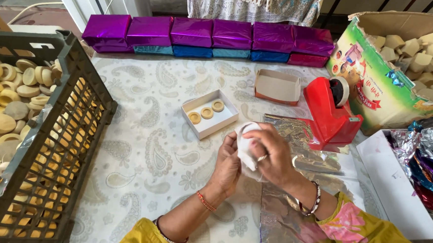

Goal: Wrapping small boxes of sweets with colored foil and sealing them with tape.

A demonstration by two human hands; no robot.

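Fingers: both sets clenched on one white cloth point(245, 147), held above the table point(143, 157) near its middle, toward the near edge.
Left hand: left hand point(227, 164) cups the cloth from the left side; thumb side turned up, a red thread bangle on the wrist.
Right hand: right hand point(275, 155) wraps over the cloth's right side; a ring on one finger, bangles at the wrist.
Cloth: crumpled, its rounded top standing up between the two hands; what is inside it, cannot tell.
Open box: small white box point(210, 114) just beyond the hands, on the table, holding three pale round pieces in a row.
Second box: empty shallow box point(277, 87), orange outside, farther toward the far edge and to the right.
Foil sheet: silver foil sheet point(293, 202) lies flat under the right forearm, running to the near edge.
Tape dispenser: red tape dispenser point(330, 111) beside the foil, right of the hands.
Crate: dark plastic crate point(52, 163) at the left edge, full of pale round pieces.
Wrapped boxes: row of purple foil-wrapped boxes point(205, 33) along the far edge.
Carton: carton point(376, 85) at the right edge, holding pale blocky pieces.
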